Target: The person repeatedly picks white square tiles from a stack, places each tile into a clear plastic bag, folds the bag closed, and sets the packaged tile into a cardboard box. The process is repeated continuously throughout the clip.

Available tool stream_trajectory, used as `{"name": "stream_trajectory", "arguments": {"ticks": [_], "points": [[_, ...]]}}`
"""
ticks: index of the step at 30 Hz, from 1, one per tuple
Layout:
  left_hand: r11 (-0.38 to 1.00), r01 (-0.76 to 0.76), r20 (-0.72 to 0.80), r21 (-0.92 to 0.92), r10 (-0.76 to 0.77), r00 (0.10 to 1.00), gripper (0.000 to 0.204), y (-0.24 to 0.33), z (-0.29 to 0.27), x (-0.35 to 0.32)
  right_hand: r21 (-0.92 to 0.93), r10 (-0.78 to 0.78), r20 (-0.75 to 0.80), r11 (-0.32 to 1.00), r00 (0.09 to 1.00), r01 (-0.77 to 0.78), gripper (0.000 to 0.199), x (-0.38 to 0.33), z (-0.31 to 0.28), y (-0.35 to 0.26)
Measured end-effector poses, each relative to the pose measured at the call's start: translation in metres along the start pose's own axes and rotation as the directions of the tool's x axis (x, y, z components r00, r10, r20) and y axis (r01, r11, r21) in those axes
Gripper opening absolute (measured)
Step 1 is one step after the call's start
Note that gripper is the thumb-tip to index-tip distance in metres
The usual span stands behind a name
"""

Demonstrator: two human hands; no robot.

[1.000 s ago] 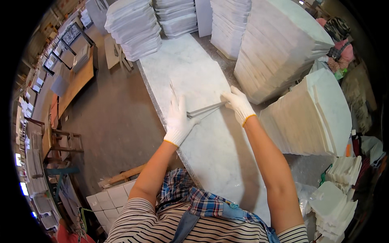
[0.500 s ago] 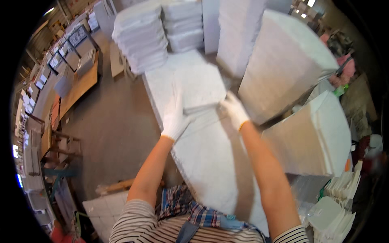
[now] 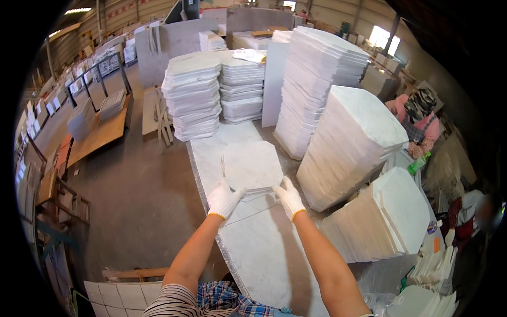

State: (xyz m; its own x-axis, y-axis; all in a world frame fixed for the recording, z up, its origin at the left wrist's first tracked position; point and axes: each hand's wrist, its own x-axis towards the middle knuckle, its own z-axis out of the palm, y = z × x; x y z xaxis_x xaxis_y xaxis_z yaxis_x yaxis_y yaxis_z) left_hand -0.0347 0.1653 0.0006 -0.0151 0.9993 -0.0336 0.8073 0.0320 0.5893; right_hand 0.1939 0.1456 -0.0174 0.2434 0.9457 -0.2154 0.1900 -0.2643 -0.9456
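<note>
A low stack of white octagonal marble tiles (image 3: 251,161) lies on a long pale slab-topped bench (image 3: 264,248). My left hand (image 3: 224,202), in a white knit glove with a yellow cuff, is at the stack's near left corner, fingers and thumb apart. At the near right corner, my right hand (image 3: 289,197), gloved the same way, touches the tile edges with its fingers extended. Thin brownish streaks (image 3: 223,166) rise above my left fingertips; I cannot make out what they are. Where my fingers meet the tiles is partly hidden.
Tall tile stacks (image 3: 193,98) stand at the bench's far end, with a leaning stack (image 3: 348,148) and a lower one (image 3: 385,216) along the right. A white glove (image 3: 248,55) lies on a far stack. A person in pink (image 3: 420,121) works at right; a wooden platform (image 3: 100,134) is left.
The view has tilted up, bringing more of the hall into sight. My left hand has drawn back from the tile's left side to its near corner. My right hand stays at the right corner.
</note>
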Motion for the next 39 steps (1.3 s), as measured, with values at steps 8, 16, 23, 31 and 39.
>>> {"name": "stream_trajectory", "arguments": {"ticks": [8, 16, 23, 31, 39], "points": [[0.974, -0.153, 0.146, 0.17, 0.128, 0.981, 0.045, 0.011, -0.016, -0.008, 0.152, 0.044, -0.03, 0.988, 0.999, -0.039, 0.067, 0.034, -0.011, 0.024], [0.936, -0.185, 0.186, 0.299, 0.133, 0.973, 0.05, 0.016, -0.019, -0.001, 0.213, 0.206, -0.024, 0.957, 0.978, -0.197, 0.054, 0.031, -0.016, 0.006], [0.977, -0.149, 0.107, 0.155, 0.133, 0.985, 0.053, -0.008, -0.014, -0.028, 0.24, 0.196, 0.054, 0.949, 0.979, -0.204, 0.052, -0.032, -0.016, 0.006], [0.923, -0.139, -0.001, -0.359, 0.149, 0.989, 0.045, -0.027, 0.004, -0.041, 0.209, -0.192, -0.168, 0.952, 0.967, 0.225, 0.029, -0.076, -0.001, -0.036], [-0.122, 0.463, 0.385, -0.878, 0.395, 0.834, 0.052, -0.024, 0.026, -0.096, -0.619, -0.867, 0.024, 0.378, 0.499, 0.688, 0.019, -0.222, 0.004, -0.077]]}}
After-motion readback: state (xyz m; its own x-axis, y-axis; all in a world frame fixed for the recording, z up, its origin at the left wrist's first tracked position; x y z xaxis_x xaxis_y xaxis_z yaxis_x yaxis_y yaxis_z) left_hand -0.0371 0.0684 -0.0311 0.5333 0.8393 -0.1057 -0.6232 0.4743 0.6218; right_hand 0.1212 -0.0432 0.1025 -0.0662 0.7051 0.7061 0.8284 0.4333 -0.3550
